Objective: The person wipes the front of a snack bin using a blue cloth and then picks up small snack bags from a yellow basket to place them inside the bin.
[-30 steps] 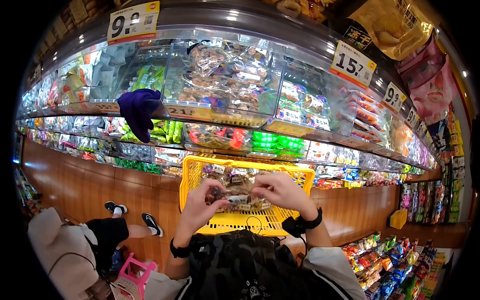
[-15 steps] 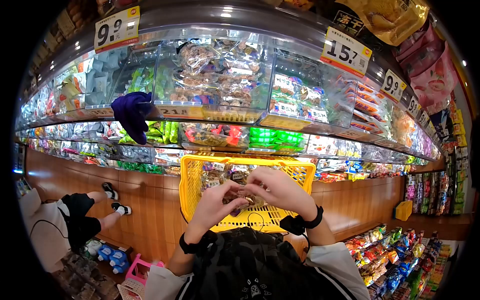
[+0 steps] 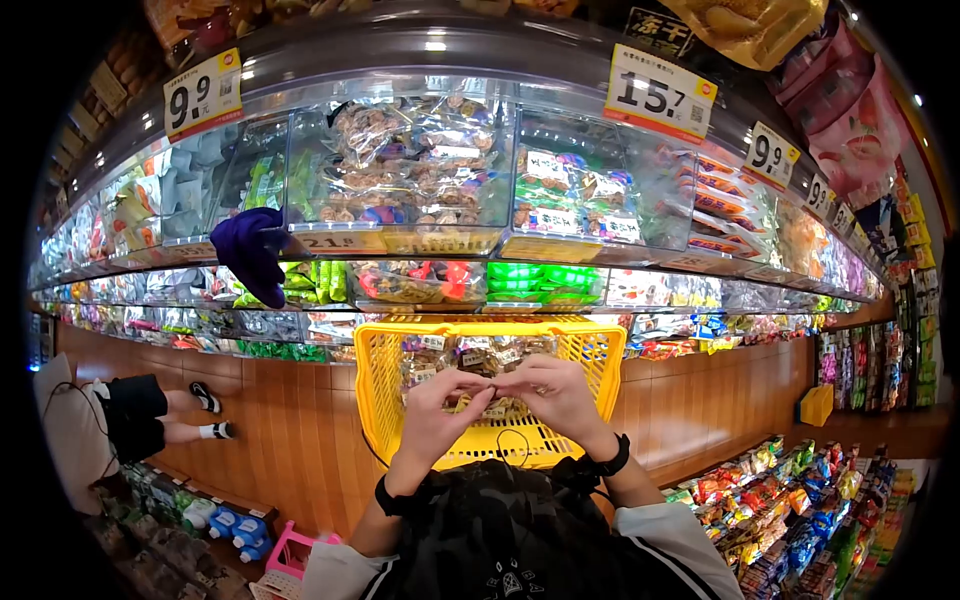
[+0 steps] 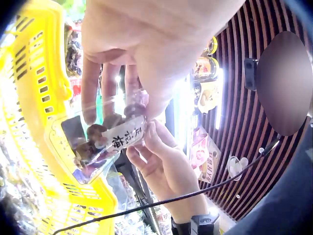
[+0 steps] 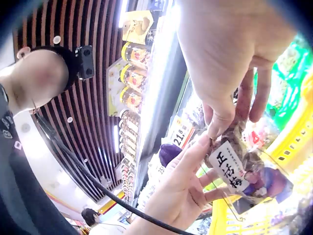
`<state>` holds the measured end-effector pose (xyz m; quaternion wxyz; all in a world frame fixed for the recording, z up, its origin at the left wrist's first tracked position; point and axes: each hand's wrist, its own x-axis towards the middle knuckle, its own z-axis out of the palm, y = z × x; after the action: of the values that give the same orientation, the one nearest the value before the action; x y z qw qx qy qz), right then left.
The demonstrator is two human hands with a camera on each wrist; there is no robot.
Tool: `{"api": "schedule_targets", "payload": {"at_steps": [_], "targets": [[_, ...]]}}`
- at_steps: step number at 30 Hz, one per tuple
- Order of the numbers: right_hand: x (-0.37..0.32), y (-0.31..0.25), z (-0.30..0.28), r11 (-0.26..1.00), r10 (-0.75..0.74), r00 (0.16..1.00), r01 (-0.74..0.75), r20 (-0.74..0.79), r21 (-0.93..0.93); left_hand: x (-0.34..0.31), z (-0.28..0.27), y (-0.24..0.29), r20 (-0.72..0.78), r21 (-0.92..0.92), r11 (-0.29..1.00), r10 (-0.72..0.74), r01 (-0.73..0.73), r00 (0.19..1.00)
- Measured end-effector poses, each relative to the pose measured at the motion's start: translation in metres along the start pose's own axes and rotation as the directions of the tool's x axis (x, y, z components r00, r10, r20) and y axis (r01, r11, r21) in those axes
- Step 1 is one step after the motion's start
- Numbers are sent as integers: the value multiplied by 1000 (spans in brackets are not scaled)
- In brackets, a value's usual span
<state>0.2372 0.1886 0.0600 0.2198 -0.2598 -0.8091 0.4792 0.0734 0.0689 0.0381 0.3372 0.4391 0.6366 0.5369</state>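
Brought closer together since a second ago, the left hand (image 3: 437, 418) and right hand (image 3: 552, 398) are held over the yellow basket (image 3: 490, 327), the labelled packet (image 5: 229, 169) pinched in each grip.

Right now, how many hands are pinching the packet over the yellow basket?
2: the left hand and, facing it, the right hand, both at one end of the packet.

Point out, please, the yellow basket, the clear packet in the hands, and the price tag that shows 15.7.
Yellow basket (image 3: 480, 328): head view, on its far rim.
Clear packet (image 5: 234, 172): right wrist view, on its white label.
Price tag (image 3: 660, 94): head view, on its large digits.
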Motion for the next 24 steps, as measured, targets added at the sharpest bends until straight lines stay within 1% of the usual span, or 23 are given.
{"api": "schedule_targets", "payload": {"at_steps": [2,4,6,8,10,11,12,14,15,16,18,19,20,22,23,24], "targets": [[1,-2,-2,999,-36,999,35,-16,-34,2,-3,4,48,69,997,14,-18,999],[1,-6,-4,997,-69,997,68,-39,-38,5,-4,10,48,78,996,37,-41,998],[2,-7,-5,998,-58,996,56,-71,-27,9,-4,14,74,75,995,59,-64,996],[2,-7,-4,999,-49,993,47,-104,-18,10,-2,11,70,71,995,70,-75,995],[1,-6,-1,996,11,984,6,-180,92,10,2,8,50,-56,998,-19,22,999],[0,-5,0,994,-17,976,40,-217,103,9,6,3,42,-161,986,-47,54,998],[1,-8,0,994,-18,974,42,-225,99,9,9,3,48,-161,986,-41,48,998],[3,-18,-3,994,71,958,-43,-279,105,10,15,5,4,-261,962,-86,84,996],[1,-18,-4,996,47,953,-22,-298,87,11,15,6,10,-253,962,-104,103,995],[2,-16,-5,996,46,952,-22,-303,83,13,15,5,14,-255,962,-100,100,995],[1,-12,-6,963,200,945,-142,-259,228,16,17,1,-87,-262,964,-56,31,995],[4,-14,-11,935,251,942,-176,-222,309,18,18,0,-126,-322,945,-94,49,988],[4,-12,-14,934,255,941,-180,-221,309,20,16,1,-125,-323,945,-97,52,987],[3,-7,-20,988,116,973,-92,-199,126,23,12,5,-129,-240,970,-81,48,988],[3,-6,-17,980,131,964,-91,-230,176,25,11,9,-116,-214,975,-78,52,990],[4,-9,-17,979,135,964,-95,-227,178,27,11,12,-117,-214,975,-83,57,990]]}}
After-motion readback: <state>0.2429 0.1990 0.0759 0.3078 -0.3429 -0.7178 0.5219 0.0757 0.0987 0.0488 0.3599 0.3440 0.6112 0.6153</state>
